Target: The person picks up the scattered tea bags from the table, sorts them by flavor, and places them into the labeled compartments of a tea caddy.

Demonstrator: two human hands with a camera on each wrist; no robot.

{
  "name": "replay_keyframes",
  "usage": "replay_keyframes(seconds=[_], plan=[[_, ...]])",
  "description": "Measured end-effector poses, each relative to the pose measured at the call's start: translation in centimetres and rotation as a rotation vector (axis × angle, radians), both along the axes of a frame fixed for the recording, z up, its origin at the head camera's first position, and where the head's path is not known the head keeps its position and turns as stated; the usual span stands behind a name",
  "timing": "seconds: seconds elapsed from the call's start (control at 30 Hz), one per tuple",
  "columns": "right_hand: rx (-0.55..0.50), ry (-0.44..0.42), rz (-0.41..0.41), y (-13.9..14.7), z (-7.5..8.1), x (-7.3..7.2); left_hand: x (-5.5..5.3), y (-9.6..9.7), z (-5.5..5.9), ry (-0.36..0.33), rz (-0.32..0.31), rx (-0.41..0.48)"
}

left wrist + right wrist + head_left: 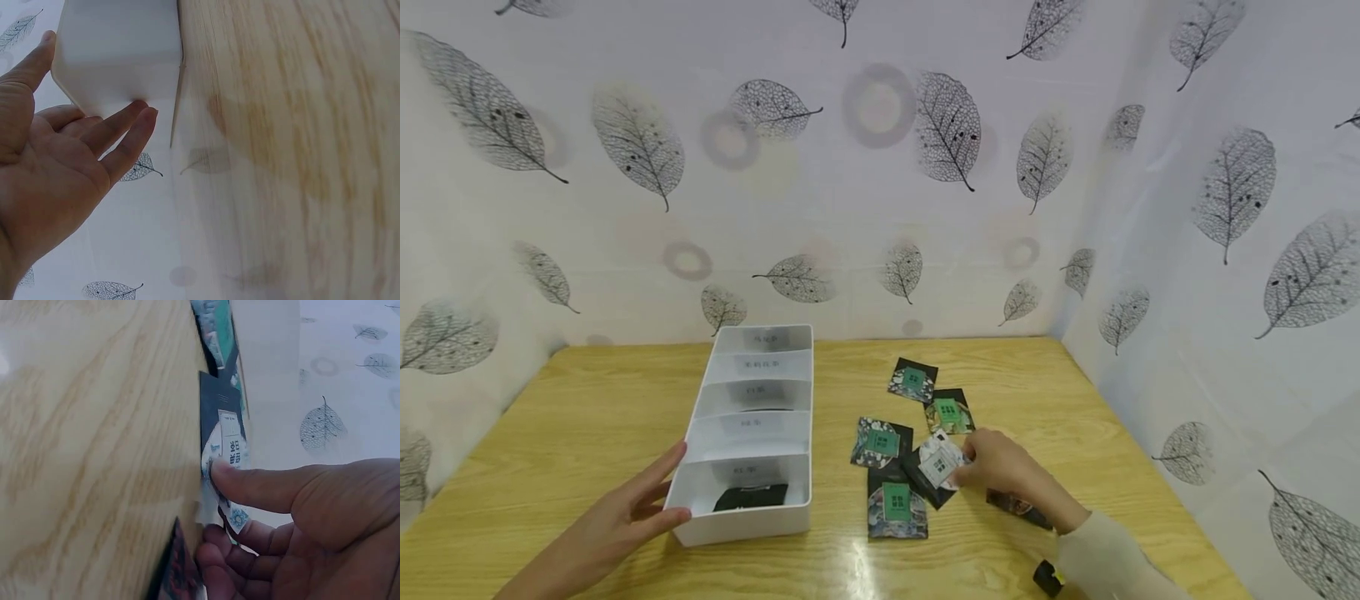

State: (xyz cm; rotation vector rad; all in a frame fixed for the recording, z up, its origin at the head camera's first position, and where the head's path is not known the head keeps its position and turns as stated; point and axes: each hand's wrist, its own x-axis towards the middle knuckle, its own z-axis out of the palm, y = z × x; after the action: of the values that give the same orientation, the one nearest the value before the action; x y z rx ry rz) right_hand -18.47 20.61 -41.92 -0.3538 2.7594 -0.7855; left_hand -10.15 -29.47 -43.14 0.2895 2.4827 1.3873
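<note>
My left hand point(625, 517) touches the near left corner of a white divided box point(767, 523), thumb near the front and fingers along the left side. In the left wrist view, fairly straight fingertips point(142, 112) rest against the box wall point(119, 69). My right hand point(1000, 462) pinches the edge of a black tea sachet point(940, 460) with a white label, thumb point(250, 487) on its face. This sachet overlaps the neighbouring ones with green labels point(880, 442) point(897, 504). Black sachets point(752, 497) lie in the box's nearest compartment.
Two more green-labelled sachets point(913, 379) point(948, 411) lie farther back. Another dark sachet point(1021, 508) is partly under my right wrist, and a small black item point(1047, 577) lies by the sleeve. A leaf-patterned curtain point(880, 208) backs the wooden table point(587, 400).
</note>
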Motion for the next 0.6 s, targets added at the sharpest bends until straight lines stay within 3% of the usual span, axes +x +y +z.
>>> replay_keyframes(seconds=[0.23,0.6], plan=[[-0.182,-0.075,0.057,1.7,2.1,-0.2,0.1,0.0,0.0,0.016,-0.011,-0.002],[-0.459,-0.038,-0.107,3.1,3.7,-0.8,0.0,0.0,-0.2,-0.002,-0.007,0.016]])
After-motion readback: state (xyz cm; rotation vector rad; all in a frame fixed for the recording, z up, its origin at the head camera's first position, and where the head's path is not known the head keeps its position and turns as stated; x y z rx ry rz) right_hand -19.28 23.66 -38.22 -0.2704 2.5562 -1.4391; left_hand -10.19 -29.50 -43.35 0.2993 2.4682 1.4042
